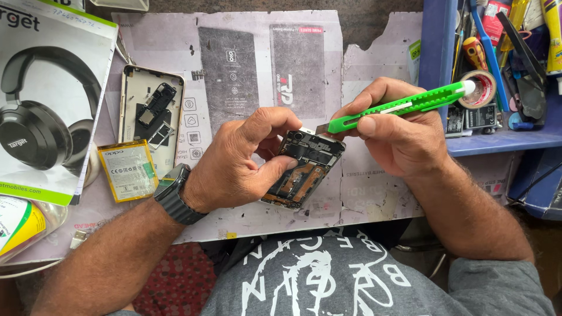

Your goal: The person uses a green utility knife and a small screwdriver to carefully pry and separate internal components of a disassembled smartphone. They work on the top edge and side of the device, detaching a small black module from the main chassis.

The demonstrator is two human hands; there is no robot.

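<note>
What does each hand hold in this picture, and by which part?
The left hand grips the opened phone by its side edges. The right hand pinches the green utility knife near its blade end.

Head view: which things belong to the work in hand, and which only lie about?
In use: opened black phone body in left hand; green plastic utility knife in right hand.

Lying about: yellow flat battery; pale phone back cover; brown tape roll; headphone box.

We cannot see the lower end of the opened phone [304,167]; our left hand [234,164] covers it. Our right hand [398,137] hides the green knife's [404,104] middle. The headphone box [47,93] at the desk's left edge is cut off.
</note>
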